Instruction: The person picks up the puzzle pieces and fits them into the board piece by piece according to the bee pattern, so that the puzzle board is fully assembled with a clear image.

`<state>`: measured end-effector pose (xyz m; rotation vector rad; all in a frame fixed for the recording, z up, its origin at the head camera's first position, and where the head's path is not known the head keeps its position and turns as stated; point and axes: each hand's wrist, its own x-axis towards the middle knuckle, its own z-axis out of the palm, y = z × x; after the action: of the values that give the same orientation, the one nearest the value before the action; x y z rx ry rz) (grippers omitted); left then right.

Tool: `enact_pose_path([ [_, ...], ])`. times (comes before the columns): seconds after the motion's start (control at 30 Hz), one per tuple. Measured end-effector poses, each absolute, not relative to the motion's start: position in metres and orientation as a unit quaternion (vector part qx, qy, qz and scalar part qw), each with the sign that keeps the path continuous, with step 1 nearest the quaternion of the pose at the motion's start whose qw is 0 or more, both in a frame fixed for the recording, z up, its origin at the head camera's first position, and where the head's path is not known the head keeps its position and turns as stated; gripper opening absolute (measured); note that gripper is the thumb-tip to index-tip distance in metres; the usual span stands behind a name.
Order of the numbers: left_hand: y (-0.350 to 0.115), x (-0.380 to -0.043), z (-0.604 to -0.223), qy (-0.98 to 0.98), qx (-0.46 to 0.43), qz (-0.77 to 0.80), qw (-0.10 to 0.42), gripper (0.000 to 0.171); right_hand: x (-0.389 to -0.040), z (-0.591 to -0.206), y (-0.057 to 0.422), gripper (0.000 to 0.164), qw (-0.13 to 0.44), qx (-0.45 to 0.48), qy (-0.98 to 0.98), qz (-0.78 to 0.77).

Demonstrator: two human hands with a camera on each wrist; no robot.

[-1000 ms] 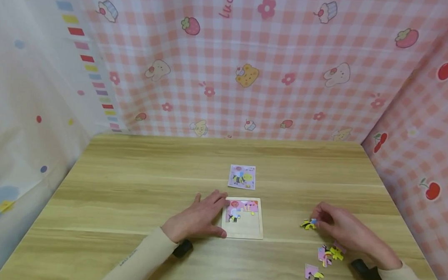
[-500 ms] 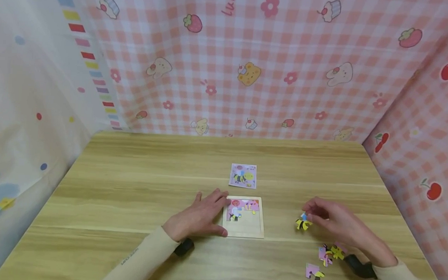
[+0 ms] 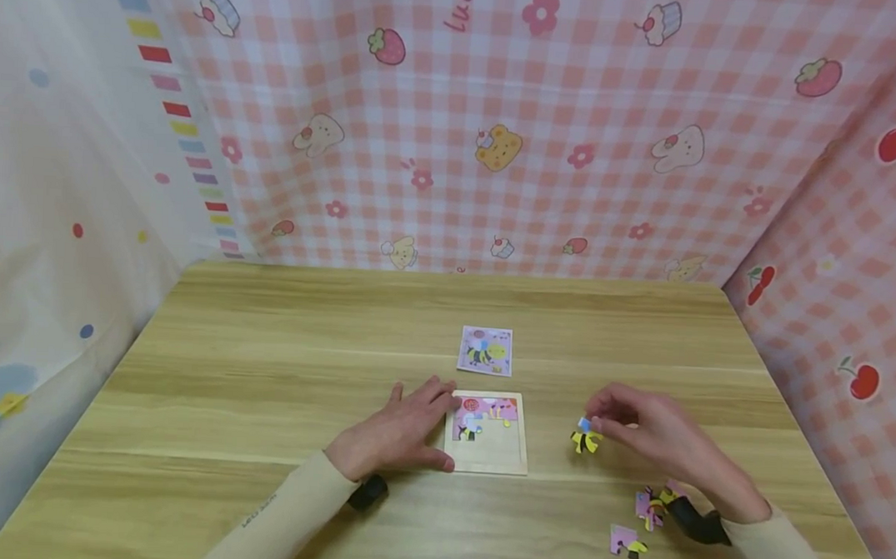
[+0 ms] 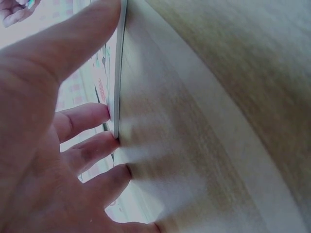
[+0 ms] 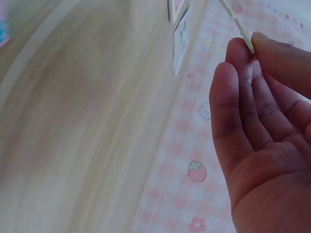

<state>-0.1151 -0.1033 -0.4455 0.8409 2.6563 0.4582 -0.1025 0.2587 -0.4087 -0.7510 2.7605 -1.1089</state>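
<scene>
My left hand lies at the left side of a square wooden puzzle tray. Its extended fingertips touch the tray's upper left edge and its thumb the lower left; the left wrist view shows them along the tray's side. The tray's top row and left part bear pink bee-picture pieces. Between thumb and fingertips, my right hand pinches a yellow, black and blue puzzle piece, raised off the table to the right of the tray. In the right wrist view that piece appears edge-on.
Behind the tray lies a square picture card with a bee on it. Several loose pieces lie at the front right, among them a pink one; the right wrist's black band partly covers others. Patterned cloth hangs around the wooden table.
My right hand has moved left toward the tray, lifting the pinched yellow and black puzzle piece, which now stands more upright. The left hand has stayed at the tray's side.
</scene>
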Motion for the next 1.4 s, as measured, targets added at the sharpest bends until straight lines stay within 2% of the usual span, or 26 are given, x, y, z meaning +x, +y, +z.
enact_pose_path([
  [0.43, -0.102, -0.115, -0.444, 0.93, 0.278, 0.162, 0.177, 0.085, -0.11, -0.404, 0.234, 0.023, 0.002, -0.305, 0.868, -0.393],
  [0.67, -0.102, -0.115, -0.444, 0.931, 0.276, 0.161, 0.179, 0.085, -0.113, -0.403, 0.219, 0.017, 0.023, -0.302, 0.861, -0.408],
  [1.07, -0.101, -0.115, -0.443, 0.932, 0.274, 0.156, 0.179, 0.085, -0.117, -0.404, 0.199, 0.016, 0.06, -0.301, 0.868, -0.39],
  [1.4, -0.101, -0.116, -0.444, 0.932, 0.27, 0.156, 0.183, 0.084, -0.121, -0.404, 0.184, 0.013, 0.07, -0.296, 0.872, -0.384],
])
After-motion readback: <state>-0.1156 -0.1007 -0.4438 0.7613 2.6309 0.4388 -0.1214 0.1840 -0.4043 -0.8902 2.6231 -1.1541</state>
